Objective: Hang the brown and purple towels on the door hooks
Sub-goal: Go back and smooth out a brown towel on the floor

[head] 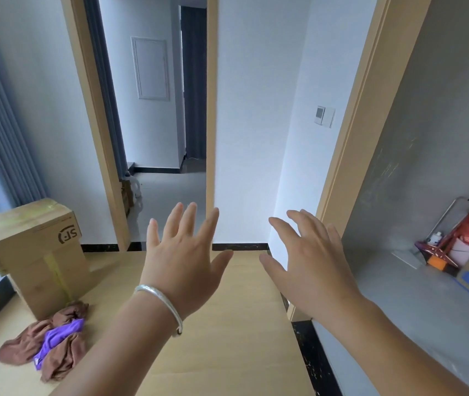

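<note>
Towels, brown towel under purple towel, heaped by box (ready for grabbing), left hand and right hand empty, fingers spread.

Two towels are lying bunched together on the bench at its near left, one tangled partly over the other. Just behind them a cardboard box is standing on the bench, touching the heap. The left hand and right hand are hovering side by side over the middle of the bench, apart from each other, well right of the towels. Beyond the bench's far edge a doorway is opening into another room. To the right, past a door frame, a bucket and cleaning things are sitting on the floor.
</note>
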The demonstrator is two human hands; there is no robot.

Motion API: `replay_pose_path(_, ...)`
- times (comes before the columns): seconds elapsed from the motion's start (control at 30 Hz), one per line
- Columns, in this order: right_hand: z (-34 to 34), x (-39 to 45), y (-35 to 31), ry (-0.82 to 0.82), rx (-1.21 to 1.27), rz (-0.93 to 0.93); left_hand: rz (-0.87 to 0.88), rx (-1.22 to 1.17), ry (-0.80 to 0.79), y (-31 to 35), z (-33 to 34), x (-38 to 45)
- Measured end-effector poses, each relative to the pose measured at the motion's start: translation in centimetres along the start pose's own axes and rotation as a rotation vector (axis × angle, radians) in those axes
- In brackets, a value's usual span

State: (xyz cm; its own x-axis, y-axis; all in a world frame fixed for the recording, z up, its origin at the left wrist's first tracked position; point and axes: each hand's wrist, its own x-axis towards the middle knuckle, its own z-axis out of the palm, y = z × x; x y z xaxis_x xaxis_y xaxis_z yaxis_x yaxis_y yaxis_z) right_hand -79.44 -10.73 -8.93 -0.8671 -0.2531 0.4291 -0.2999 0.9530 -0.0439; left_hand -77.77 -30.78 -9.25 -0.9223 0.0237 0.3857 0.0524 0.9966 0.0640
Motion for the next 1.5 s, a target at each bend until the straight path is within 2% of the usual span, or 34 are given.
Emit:
replay_pose_path(0.5, 8.0, 23.3, 8.7, 0.052, 0.104, -0.066, -0.040, 0.109, 0.045, 0.0, 7.3, 23.6)
replay_pose_path(0.9, 14.5, 36.5, 12.5, 0.031, 0.114, -0.084, -0.050, 0.081, 0.045, -2.0, 13.5, 37.5)
replay_pose_path(1.23, 21.7, 52.0, 10.9, 0.036, 0.062, -0.103, -0.052, 0.011, 0.081, -9.3, 20.0, 51.9)
replay_pose_path(1.5, 27.9, 67.2, 3.9, 0.050, 0.109, -0.207, -0.167, 0.038, 0.111, -21.0, 23.2, 62.3)
